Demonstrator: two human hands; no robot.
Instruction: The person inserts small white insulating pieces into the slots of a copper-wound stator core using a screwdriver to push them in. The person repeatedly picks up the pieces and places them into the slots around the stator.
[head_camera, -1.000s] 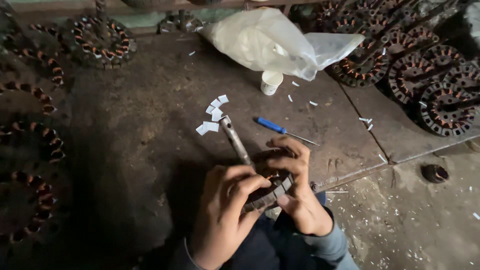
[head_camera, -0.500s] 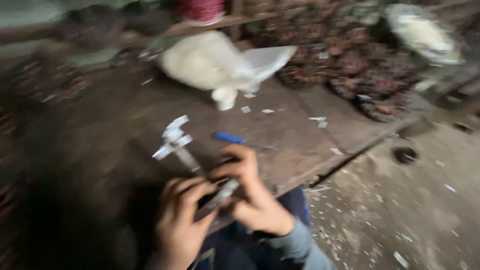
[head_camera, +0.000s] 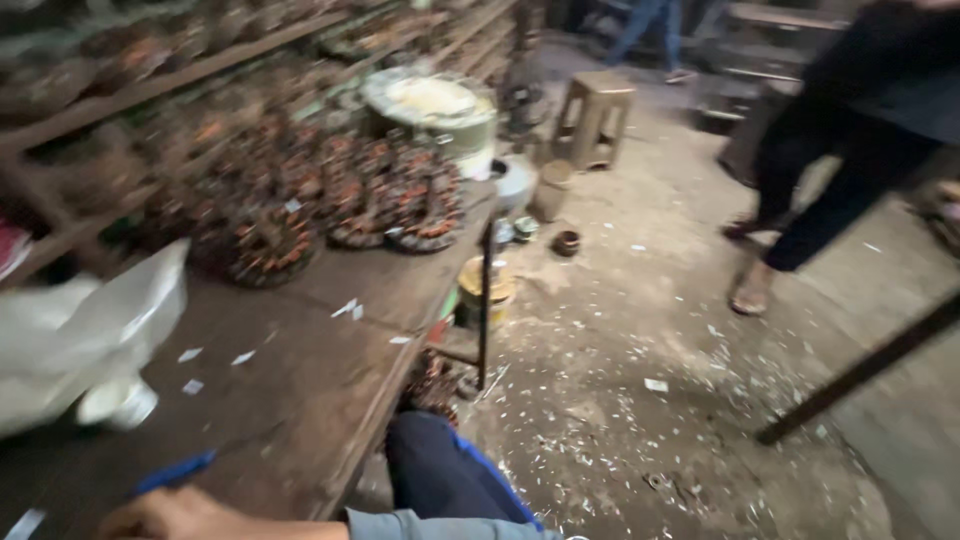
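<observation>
whole view: motion-blurred, fine detail lost throughout
right hand (head_camera: 175, 517): only the back and wrist show, cut by the bottom edge; fingers and grip cannot be told
left hand: out of the picture
blue tool (head_camera: 172, 471): blurred streak on the tabletop (head_camera: 300, 400), lower end hidden behind the hand; kind unclear
white plastic bag (head_camera: 85, 335): cut by the left edge, contents not visible
wound coils (head_camera: 340, 195): smeared, cannot be counted
standing person (head_camera: 840, 160): cut off by the top edge above the legs
paper scraps (head_camera: 215, 357): too small to tell shape
</observation>
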